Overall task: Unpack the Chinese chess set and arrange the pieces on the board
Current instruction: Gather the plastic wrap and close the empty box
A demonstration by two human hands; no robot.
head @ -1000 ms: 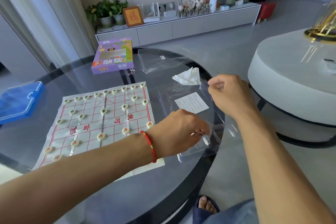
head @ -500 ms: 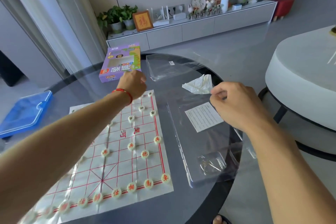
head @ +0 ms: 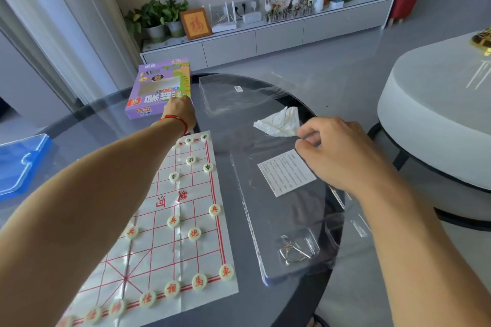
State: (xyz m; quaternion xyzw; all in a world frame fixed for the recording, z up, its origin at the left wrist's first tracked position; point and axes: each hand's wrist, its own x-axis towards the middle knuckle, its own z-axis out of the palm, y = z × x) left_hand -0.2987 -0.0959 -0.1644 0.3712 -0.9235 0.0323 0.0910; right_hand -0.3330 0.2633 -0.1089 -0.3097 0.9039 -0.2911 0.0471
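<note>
The white chess board sheet with red lines lies on the round glass table. Cream round pieces stand on its points, among them a red chariot at the near right corner and a row along the near edge. My left hand reaches past the board's far edge to the near right corner of the purple chess box; its fingers are hidden behind the back of the hand. My right hand hovers right of the board, thumb and forefinger pinching the edge of a clear plastic bag.
Inside the clear bag are a printed leaflet and a metal wire puzzle. A crumpled tissue and a second clear bag lie further back. A blue plastic lid is at the left, a white round table at the right.
My left hand left the clear bag, crossed over the board and now reaches the purple box. My right hand kept its pinch and barely moved. The view shifted closer to the board.
</note>
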